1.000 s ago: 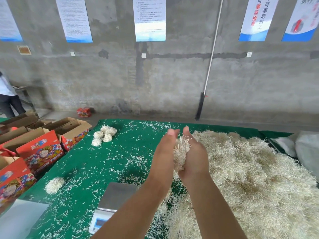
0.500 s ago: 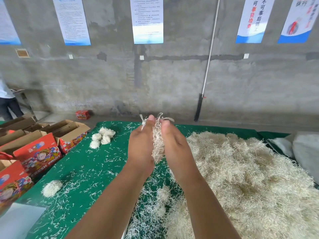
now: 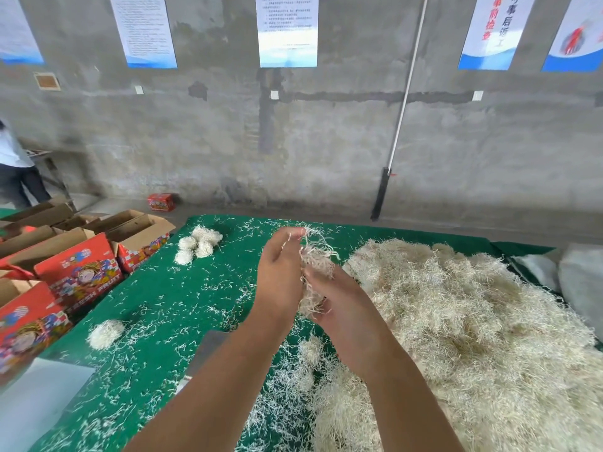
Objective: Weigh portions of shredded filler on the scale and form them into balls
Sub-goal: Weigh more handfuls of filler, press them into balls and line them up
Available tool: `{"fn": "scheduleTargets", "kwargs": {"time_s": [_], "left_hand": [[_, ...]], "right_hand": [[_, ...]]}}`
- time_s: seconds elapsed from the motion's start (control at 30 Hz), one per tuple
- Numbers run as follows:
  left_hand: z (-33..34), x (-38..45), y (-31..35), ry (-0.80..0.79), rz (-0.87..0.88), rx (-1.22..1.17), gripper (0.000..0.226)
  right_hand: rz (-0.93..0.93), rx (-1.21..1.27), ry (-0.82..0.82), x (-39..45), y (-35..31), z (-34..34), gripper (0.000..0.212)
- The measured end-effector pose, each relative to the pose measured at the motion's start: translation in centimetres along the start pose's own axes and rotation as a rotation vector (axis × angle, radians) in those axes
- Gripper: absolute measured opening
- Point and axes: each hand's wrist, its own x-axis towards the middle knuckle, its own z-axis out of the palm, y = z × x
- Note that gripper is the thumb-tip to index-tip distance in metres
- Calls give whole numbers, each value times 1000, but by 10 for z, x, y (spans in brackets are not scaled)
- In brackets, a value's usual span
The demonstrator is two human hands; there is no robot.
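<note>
Nearest the camera, two bare forearms reach forward over a green cloth-covered table (image 3: 156, 308). A grey corner of the scale (image 3: 208, 350) shows just left of the left forearm, mostly hidden by it.

The left hand (image 3: 280, 272) stands palm inward with its fingers fairly straight and reaching up, pressing against a wad of shredded filler (image 3: 315, 275). The right hand (image 3: 339, 305) sits slightly lower and closer, its palm against the other side of the wad; how its fingers lie cannot be told, since only the back of the hand shows. The wad is sandwiched between the two palms above the table, with loose strands sticking out at the top and bottom.

To the right, a large pile of filler (image 3: 456, 337) covers much of the table, and stray shreds are scattered across the cloth. On the left of the cloth lies a single finished ball (image 3: 106, 333), and farther back a cluster of finished balls (image 3: 197, 244) sits together.

Off the table's left edge stand open red printed cartons (image 3: 78, 272). Beyond them a person (image 3: 16, 171) stands at the far left, partly cut off. At the back is a concrete wall (image 3: 326, 141) hung with posters (image 3: 287, 31), a white pole (image 3: 404, 106) leaning against it, and a small red box (image 3: 160, 201) on the floor at its foot.
</note>
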Motion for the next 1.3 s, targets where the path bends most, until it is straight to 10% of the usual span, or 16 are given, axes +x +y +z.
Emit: {"fn": "scheduleTargets", "kwargs": {"time_s": [0.4,0.53,0.8,0.93,1.1,1.3], "left_hand": [[-42,-3,25,-498,166,423,84],[-41,-4,31,-475,286,605,102],[-52,5,20,-295,385,602,63],[-67,12,3,-319,244,568,71],[-110,18,-21,-401,115,604,78],[-222,17,-65,-30,-193,506,48]], "right_hand": [[-134,118,113,9,-14,-33,24],[-176,7,60,4,-17,-31,31],[-141,17,66,10,-11,-27,27],[-128,-19,-4,15,3,-18,77],[-92,-256,89,39,42,5,71],[-15,-497,92,86,131,35,82]]}}
